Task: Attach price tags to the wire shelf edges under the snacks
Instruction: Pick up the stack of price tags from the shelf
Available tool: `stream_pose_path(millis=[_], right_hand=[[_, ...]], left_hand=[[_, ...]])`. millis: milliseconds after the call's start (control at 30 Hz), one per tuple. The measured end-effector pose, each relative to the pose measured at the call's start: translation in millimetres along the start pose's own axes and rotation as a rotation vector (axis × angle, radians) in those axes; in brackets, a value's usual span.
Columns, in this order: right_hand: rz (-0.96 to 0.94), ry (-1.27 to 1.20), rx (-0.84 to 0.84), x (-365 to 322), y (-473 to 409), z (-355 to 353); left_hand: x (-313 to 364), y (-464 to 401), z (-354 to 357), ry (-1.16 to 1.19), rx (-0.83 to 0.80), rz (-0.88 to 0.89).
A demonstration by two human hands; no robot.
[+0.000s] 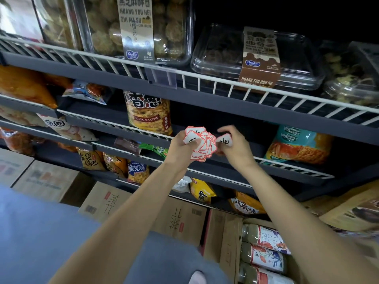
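Note:
My left hand (181,147) grips a fanned stack of several white price tags with red borders (202,143) in front of the middle shelf. My right hand (235,146) pinches a single price tag (224,141) with handwriting on it, just right of the stack. Both hands hover over the white wire shelf edge (143,131) below a yellow snack bag (149,114). A clear plastic tag holder (161,77) hangs empty on the upper wire shelf edge (205,75).
Clear boxes of cookies (256,56) stand on the top shelf. Snack bags fill the lower shelves, including a teal and orange bag (299,145). Cardboard boxes (106,201) and an open carton of bottles (264,253) sit on the floor below.

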State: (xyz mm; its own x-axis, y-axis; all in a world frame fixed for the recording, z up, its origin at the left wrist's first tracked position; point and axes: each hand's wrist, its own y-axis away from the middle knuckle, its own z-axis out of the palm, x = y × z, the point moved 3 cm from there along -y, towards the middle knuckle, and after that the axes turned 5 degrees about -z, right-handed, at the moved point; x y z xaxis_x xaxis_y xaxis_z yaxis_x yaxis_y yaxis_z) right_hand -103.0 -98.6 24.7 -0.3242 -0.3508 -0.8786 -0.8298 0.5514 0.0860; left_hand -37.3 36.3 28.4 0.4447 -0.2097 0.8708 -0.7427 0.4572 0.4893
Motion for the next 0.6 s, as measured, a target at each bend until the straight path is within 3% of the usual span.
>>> stream_pose_path(millis=[133, 233, 467, 600], right_hand=[[0.105, -0.387, -0.023, -36, 40, 6], [0.102, -0.509, 0.003, -78, 64, 1], [-0.172, -0.462, -0.001, -201, 130, -23], [-0.351, -0.327, 0.129, -278, 168, -48]], left_hand=[[15, 35, -13, -0.013, -0.002, 0.075], [39, 64, -20, -0.056, 0.0, 0.183], [119, 161, -46, -0.004, 0.006, 0.394], [184, 222, -51, 0.004, -0.064, 0.546]])
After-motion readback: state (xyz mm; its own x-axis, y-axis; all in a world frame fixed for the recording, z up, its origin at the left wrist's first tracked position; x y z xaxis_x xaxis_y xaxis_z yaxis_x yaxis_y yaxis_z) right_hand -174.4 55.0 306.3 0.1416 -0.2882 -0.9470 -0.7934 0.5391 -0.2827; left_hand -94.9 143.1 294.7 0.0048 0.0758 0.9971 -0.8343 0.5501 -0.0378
